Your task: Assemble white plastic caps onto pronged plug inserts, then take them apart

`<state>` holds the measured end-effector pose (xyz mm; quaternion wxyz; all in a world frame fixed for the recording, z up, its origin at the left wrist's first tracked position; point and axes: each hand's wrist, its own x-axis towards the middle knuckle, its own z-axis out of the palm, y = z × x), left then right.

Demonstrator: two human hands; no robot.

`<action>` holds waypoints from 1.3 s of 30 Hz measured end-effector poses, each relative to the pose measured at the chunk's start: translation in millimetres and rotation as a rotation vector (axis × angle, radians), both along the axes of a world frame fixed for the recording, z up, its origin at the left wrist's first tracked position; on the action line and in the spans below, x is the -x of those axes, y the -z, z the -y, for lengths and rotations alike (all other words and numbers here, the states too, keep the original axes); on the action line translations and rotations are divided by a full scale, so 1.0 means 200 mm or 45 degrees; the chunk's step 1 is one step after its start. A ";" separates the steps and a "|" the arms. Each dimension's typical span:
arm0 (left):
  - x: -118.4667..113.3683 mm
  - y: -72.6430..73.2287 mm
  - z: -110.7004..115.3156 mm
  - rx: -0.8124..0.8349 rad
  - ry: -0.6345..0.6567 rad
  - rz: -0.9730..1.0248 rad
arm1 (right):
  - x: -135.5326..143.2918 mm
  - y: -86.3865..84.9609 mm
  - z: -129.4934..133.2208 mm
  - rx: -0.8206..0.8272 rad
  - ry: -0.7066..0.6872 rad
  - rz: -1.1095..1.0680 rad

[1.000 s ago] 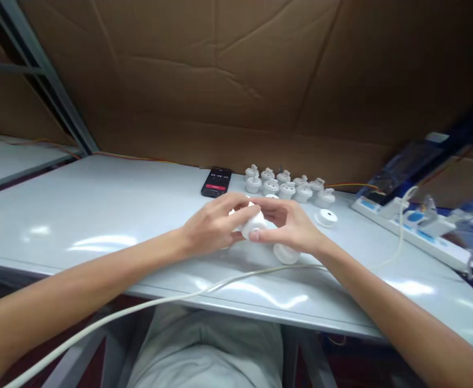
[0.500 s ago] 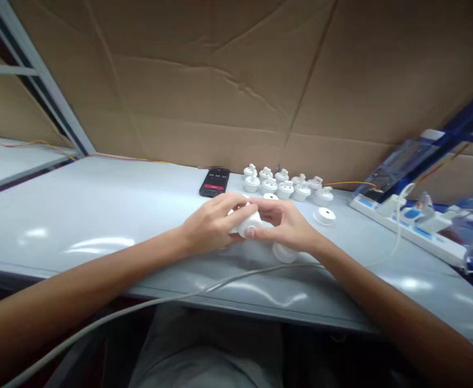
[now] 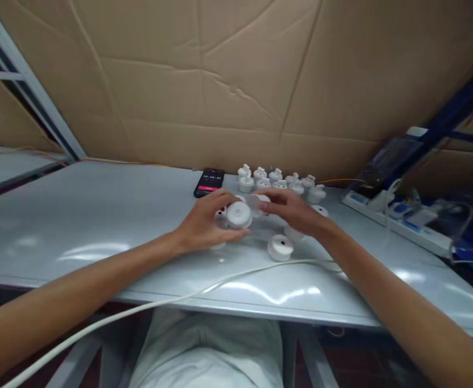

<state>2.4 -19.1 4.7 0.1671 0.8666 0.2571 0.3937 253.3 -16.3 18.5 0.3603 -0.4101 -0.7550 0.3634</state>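
My left hand holds a white round plastic piece between thumb and fingers, its flat circular face turned up. Close beside it, my right hand pinches a second white round piece, which looks like a small cup or cap. The two pieces are apart by a narrow gap. On the table below the right hand sits a white round part with a dark hole. Similar white parts lie around both hands, some partly covered by the fingers.
Several white round units with small upright tabs stand in rows at the back. A phone showing a timer lies left of them. At right is a power strip. A white cable crosses the table front. Cardboard forms the back wall.
My hands have separated: the right one moved slightly up and right with a white round piece, while the left keeps another. White parts underneath are now more visible. The view shifted slightly.
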 end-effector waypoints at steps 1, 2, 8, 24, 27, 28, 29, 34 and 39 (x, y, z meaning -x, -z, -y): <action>0.00 0.00 0.00 0.011 0.027 -0.057 | -0.02 -0.01 -0.01 -0.109 0.113 0.112; 0.00 0.00 0.01 0.017 0.060 -0.126 | -0.05 -0.01 -0.02 -0.218 0.203 0.236; 0.00 -0.02 0.07 0.013 0.169 -0.490 | -0.12 0.01 -0.05 -0.404 0.153 0.748; 0.00 -0.02 0.06 -0.024 0.165 -0.633 | -0.14 -0.01 -0.06 -0.305 0.148 0.704; 0.00 -0.02 0.06 -0.027 0.155 -0.573 | -0.17 -0.03 -0.08 -0.446 0.288 0.630; 0.01 -0.02 0.07 -0.027 0.149 -0.549 | -0.18 -0.03 -0.08 -0.486 0.336 0.603; 0.01 -0.01 0.07 -0.027 0.145 -0.517 | -0.20 -0.03 -0.09 -0.519 0.387 0.571; 0.00 -0.01 0.00 -0.066 0.061 -0.293 | -0.24 -0.03 -0.12 -0.609 0.637 0.427; -0.15 -0.09 -0.33 0.195 -0.394 -0.327 | -0.21 -0.02 -0.12 -0.572 0.611 0.426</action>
